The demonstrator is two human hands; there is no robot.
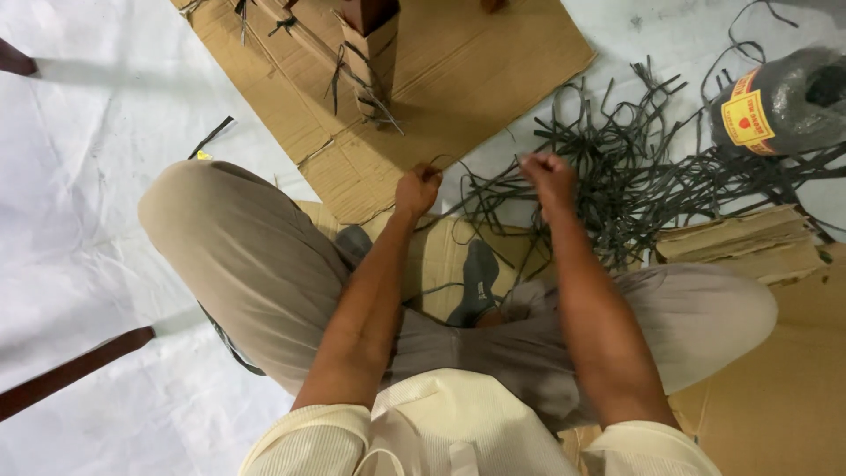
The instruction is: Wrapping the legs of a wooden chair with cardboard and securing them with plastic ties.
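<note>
cardboard sheet and dark strips cover the white floor.

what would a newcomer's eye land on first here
Probably the tangled heap of dark strips sprawled on the white floor at upper right, beside a wrapped grey spool. Next, the two hands at centre: the left hand and right hand are both closed, pinching strips. A flat cardboard sheet lies beyond them at the top.
</note>
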